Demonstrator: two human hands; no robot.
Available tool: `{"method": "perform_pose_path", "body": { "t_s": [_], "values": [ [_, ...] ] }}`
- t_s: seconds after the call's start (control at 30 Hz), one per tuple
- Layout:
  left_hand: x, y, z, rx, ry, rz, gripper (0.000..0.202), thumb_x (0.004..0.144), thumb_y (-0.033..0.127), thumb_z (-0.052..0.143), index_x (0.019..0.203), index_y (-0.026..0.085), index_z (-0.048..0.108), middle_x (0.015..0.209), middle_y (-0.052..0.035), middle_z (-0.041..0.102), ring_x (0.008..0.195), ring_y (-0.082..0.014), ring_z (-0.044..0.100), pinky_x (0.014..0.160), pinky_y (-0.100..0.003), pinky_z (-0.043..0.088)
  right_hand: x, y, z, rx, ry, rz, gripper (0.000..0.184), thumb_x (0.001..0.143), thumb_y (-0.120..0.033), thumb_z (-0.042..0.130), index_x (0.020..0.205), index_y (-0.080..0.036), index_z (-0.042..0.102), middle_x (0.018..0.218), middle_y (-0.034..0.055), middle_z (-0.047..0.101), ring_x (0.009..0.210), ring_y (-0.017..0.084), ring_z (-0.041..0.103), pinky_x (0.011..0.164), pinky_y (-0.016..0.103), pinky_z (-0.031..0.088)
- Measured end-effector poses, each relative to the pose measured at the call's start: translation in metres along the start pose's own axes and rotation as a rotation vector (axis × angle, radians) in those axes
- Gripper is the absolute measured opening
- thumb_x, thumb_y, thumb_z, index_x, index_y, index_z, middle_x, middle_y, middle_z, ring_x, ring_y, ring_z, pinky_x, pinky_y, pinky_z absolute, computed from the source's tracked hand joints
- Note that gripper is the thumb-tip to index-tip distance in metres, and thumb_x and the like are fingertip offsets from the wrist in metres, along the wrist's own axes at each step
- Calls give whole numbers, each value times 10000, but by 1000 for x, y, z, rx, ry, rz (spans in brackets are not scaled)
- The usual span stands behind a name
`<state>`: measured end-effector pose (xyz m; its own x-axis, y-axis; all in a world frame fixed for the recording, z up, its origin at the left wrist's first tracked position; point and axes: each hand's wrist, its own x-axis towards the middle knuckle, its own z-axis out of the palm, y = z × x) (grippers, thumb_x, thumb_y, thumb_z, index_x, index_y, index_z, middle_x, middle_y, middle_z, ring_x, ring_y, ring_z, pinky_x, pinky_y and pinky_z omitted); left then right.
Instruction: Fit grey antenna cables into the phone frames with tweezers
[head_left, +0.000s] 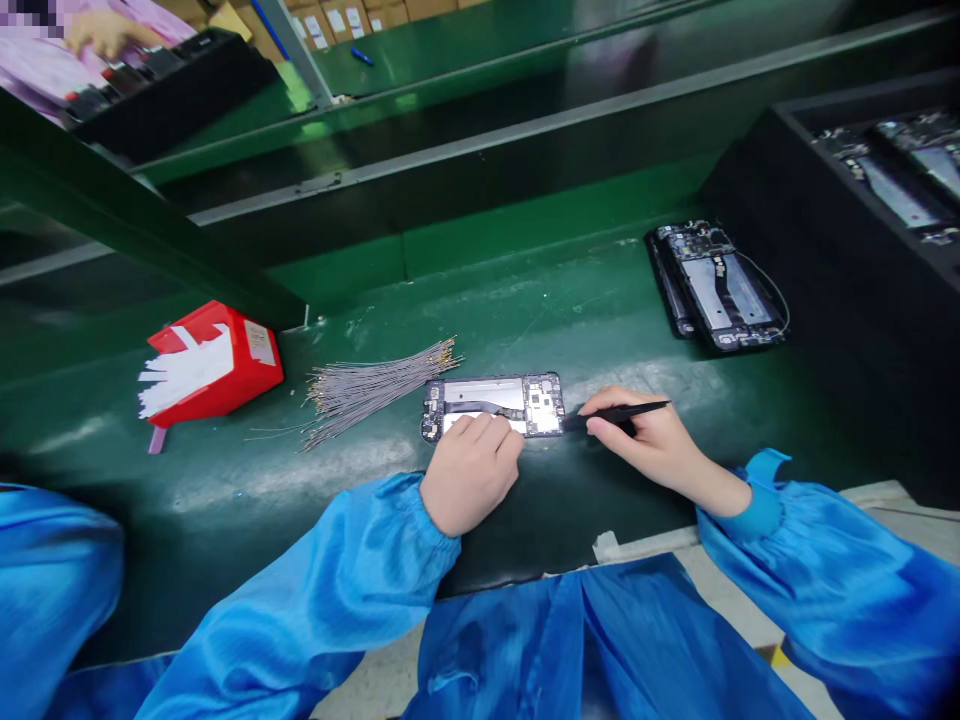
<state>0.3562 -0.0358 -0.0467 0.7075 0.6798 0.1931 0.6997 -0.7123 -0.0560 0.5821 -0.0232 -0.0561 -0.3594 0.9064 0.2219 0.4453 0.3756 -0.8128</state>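
Note:
An opened phone (487,390) lies sideways on the green bench, its circuit board and metal battery bay facing up. My left hand (476,470) is closed at its near long edge, curled fingers resting over that side; the fingertips are partly hidden. Black tweezers (626,411) are pinched in my right hand (649,435), their tips at the right end of the phone, by the board. Whether the tips grip anything is too small to tell. Just behind and left of the phone is a fanned bundle of thin grey cables (382,380) with gold-coloured ends.
A red bin (259,365) with white paper strips stands at the left. Farther right, opened phones (724,285) lie stacked beside a black tray (795,190) holding more. Beyond the partition, a co-worker's hand (105,35) is over another black tray (180,90). A blue sleeve (56,570) shows lower left.

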Motion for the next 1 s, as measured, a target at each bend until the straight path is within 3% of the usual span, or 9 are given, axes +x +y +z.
{"method": "perform_pose_path", "body": {
  "t_s": [0.2,1.0],
  "values": [
    [12,1,11,-151,42,-91,128,816,134,411,738,160,509,701,-22,490,689,-166,432,614,-299,313,0,0,0,-7,2,-8,110,831,-237,496,816,-170,583,753,23,606,653,122,572,515,206,425],
    [14,1,14,-121,67,-22,161,834,155,434,709,158,536,674,-23,506,683,-170,432,616,-303,302,0,-1,1,46,-30,-18,77,817,-201,519,834,-166,585,723,13,603,605,102,555,515,203,422]
  ]
}}
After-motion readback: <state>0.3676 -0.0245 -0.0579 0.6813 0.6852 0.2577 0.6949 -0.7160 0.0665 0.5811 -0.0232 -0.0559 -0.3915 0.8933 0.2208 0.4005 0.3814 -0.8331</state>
